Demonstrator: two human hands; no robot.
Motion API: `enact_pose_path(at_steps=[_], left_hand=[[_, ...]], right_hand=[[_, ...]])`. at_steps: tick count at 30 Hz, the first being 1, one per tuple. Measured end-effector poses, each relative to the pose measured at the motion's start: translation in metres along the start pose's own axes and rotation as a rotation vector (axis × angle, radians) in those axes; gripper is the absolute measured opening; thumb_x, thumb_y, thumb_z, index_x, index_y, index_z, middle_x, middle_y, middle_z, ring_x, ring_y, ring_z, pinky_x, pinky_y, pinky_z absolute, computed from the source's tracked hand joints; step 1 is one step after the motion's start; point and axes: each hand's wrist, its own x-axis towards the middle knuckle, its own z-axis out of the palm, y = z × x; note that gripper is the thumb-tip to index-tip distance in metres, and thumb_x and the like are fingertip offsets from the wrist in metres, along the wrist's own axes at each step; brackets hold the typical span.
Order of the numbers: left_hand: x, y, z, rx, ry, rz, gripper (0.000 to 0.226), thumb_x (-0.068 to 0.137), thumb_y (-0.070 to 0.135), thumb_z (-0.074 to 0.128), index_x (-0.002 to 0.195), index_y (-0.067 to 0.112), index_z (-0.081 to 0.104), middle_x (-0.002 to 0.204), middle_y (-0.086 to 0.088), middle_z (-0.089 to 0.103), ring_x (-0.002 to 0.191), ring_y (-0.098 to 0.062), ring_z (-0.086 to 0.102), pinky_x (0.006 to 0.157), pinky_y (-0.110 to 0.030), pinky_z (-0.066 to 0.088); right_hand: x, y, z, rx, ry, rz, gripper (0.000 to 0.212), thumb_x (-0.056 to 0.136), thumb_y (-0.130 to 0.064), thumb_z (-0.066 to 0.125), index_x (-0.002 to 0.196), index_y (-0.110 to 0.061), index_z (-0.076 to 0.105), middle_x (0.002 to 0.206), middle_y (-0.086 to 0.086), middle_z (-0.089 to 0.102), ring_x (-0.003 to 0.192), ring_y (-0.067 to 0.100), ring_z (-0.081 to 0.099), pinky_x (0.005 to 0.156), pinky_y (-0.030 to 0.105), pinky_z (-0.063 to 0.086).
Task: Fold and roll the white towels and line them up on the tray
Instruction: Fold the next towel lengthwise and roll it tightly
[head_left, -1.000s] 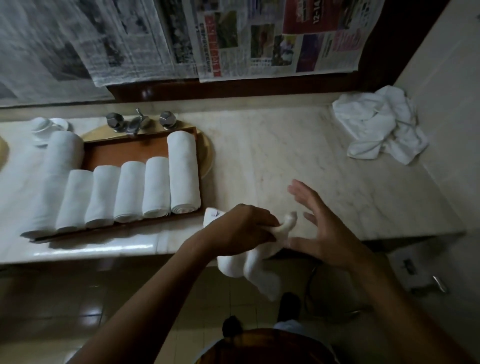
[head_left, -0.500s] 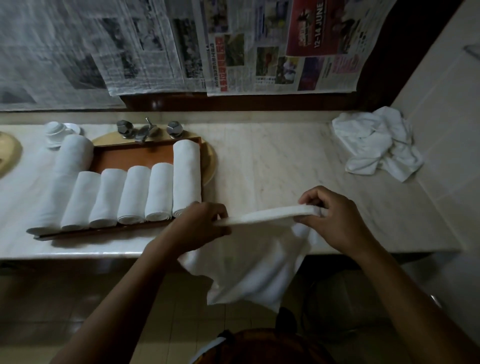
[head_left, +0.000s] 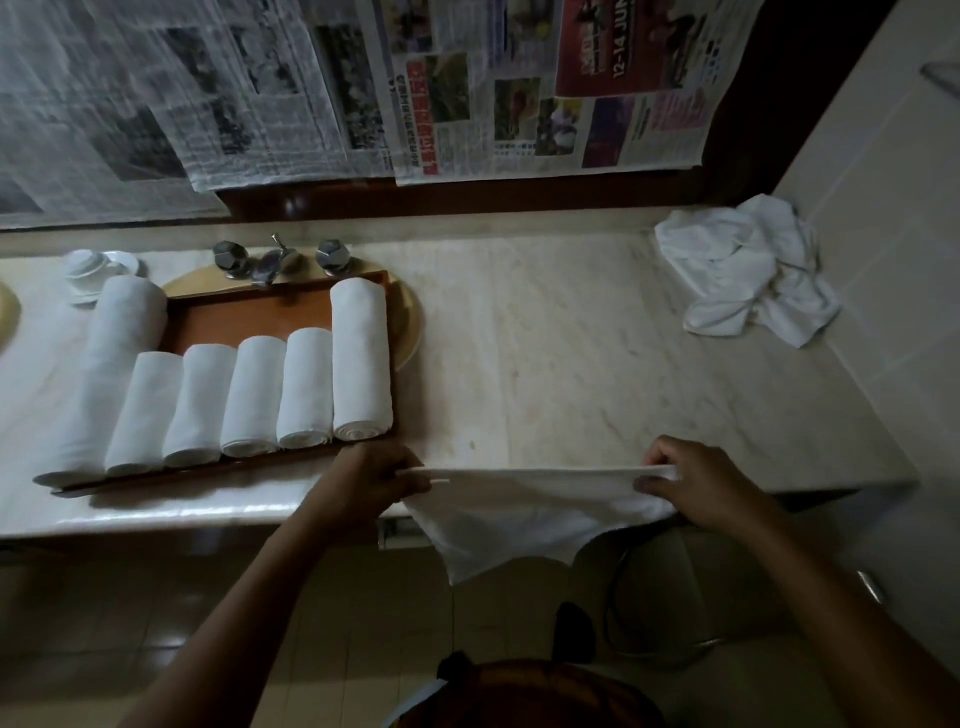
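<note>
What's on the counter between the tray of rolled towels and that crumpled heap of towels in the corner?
Nothing: in the head view, only bare marble counter lies between the tray and the crumpled heap.

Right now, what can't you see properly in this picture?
Head view:
The heap of towels: crumpled together, count unclear.
The yellow object: cut off by the left edge.
The newspaper print: too small, blurred.
Fingers of the left hand: mostly curled under the held towel.
</note>
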Motion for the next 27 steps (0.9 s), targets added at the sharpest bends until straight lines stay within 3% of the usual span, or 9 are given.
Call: enact_pose_path(at_steps=[4, 6, 8, 11, 14, 19, 23, 27], left_hand=[[0.0, -0.018, 0.016, -0.095, -0.205, -0.135, 0.008, 0.094, 0.028, 0.073, 0.088, 0.024, 0.075, 0.077, -0.001, 0.073, 0.07, -0.016, 0.073, 0.062, -0.028, 0.055], [0.005, -0.025, 0.023, -0.117, -0.26, -0.195, 0.011, 0.09, 0.03, 0.072, 0.088, 0.021, 0.076, 0.077, -0.006, 0.074, 0.073, -0.022, 0.074, 0.062, -0.029, 0.055], [0.015, -0.029, 0.031, -0.051, -0.275, -0.199, 0.009, 0.095, 0.024, 0.071, 0.087, 0.022, 0.076, 0.074, -0.002, 0.074, 0.069, -0.016, 0.073, 0.061, -0.025, 0.053], [0.043, -0.022, 0.034, -0.004, -0.214, -0.205, 0.012, 0.099, 0.022, 0.068, 0.09, 0.019, 0.075, 0.075, 0.003, 0.073, 0.067, -0.008, 0.071, 0.061, -0.027, 0.057], [0.083, -0.01, 0.021, 0.066, -0.09, -0.158, 0.014, 0.102, 0.025, 0.064, 0.089, 0.024, 0.07, 0.076, 0.011, 0.068, 0.065, 0.004, 0.065, 0.058, -0.014, 0.045], [0.174, 0.0, -0.017, 0.121, 0.144, -0.128, 0.016, 0.101, 0.026, 0.065, 0.094, 0.015, 0.075, 0.078, 0.004, 0.068, 0.07, -0.001, 0.06, 0.058, -0.011, 0.038], [0.259, -0.005, -0.046, 0.149, 0.25, -0.137, 0.018, 0.101, 0.026, 0.065, 0.095, 0.013, 0.076, 0.076, -0.001, 0.071, 0.072, -0.016, 0.068, 0.064, -0.029, 0.051], [0.335, -0.013, -0.062, 0.153, 0.314, -0.229, 0.013, 0.1, 0.029, 0.066, 0.092, 0.02, 0.071, 0.069, 0.004, 0.069, 0.067, -0.013, 0.067, 0.059, -0.027, 0.047]], right_hand=[[0.006, 0.019, -0.001, -0.142, -0.176, 0.071, 0.019, 0.081, -0.035, 0.084, 0.091, -0.026, 0.07, 0.087, -0.003, 0.07, 0.081, 0.012, 0.065, 0.067, 0.027, 0.05], [0.014, 0.03, -0.002, -0.204, -0.228, 0.078, 0.02, 0.078, -0.037, 0.086, 0.086, -0.027, 0.07, 0.083, -0.004, 0.068, 0.079, 0.009, 0.063, 0.065, 0.025, 0.047], [0.025, 0.035, -0.004, -0.219, -0.232, 0.068, 0.02, 0.079, -0.034, 0.086, 0.078, -0.028, 0.067, 0.079, -0.005, 0.065, 0.078, 0.011, 0.063, 0.062, 0.025, 0.044], [0.054, 0.035, -0.01, -0.194, -0.11, 0.096, 0.019, 0.082, -0.032, 0.085, 0.082, -0.022, 0.068, 0.084, 0.0, 0.065, 0.086, 0.024, 0.065, 0.065, 0.031, 0.046], [0.093, 0.033, -0.023, -0.156, 0.057, 0.099, 0.021, 0.082, -0.03, 0.086, 0.078, -0.022, 0.066, 0.085, 0.006, 0.069, 0.086, 0.028, 0.066, 0.072, 0.035, 0.05], [0.175, 0.021, -0.06, -0.067, 0.212, 0.044, 0.018, 0.084, -0.031, 0.084, 0.083, -0.024, 0.067, 0.078, 0.001, 0.069, 0.075, 0.021, 0.065, 0.065, 0.029, 0.042], [0.256, 0.007, -0.092, -0.079, 0.283, -0.014, 0.021, 0.087, -0.033, 0.08, 0.091, -0.016, 0.07, 0.074, -0.001, 0.063, 0.075, 0.023, 0.062, 0.065, 0.029, 0.038], [0.333, -0.004, -0.112, -0.062, 0.316, -0.035, 0.016, 0.092, -0.03, 0.076, 0.093, -0.017, 0.068, 0.078, 0.001, 0.061, 0.075, 0.022, 0.059, 0.061, 0.026, 0.038]])
